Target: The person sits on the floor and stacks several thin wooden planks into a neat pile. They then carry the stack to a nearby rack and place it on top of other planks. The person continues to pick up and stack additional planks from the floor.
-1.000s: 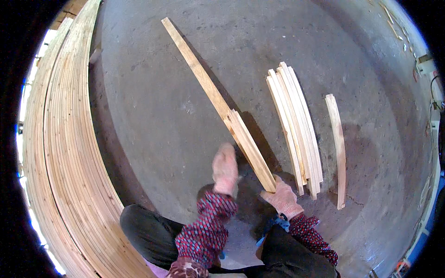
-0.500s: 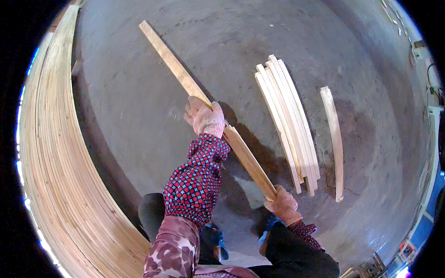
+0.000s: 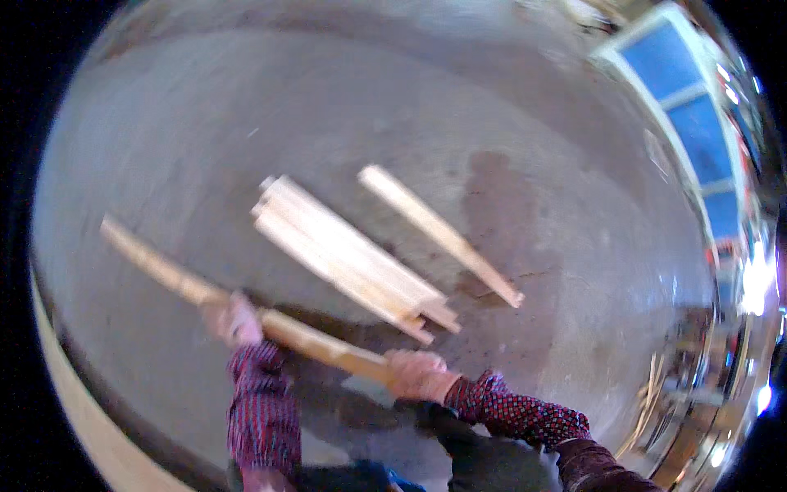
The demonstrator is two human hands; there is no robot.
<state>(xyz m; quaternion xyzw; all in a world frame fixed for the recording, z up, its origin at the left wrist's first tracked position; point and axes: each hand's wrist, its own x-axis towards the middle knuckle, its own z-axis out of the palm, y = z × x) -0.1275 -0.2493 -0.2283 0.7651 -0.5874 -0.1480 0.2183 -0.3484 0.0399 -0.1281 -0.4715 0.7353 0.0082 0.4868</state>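
Gripping long wood (image 3: 311, 337), left hand (image 3: 235, 319) wrapped its middle; right hand (image 3: 420, 373) clasped the near end. Stacked strips (image 3: 344, 256) lay beyond on floor (image 3: 205, 131).

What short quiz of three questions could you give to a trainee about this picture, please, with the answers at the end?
1. True or false: the left hand and the right hand both grip the long wooden strip.
2. Where does the lone wooden strip lie on the concrete floor?
a) left of the bundle of wooden strips
b) right of the bundle
c) on top of the bundle
3. Fill in: the ___ hand grips nearer the long strip's middle.

Key: 1. True; 2. b; 3. left
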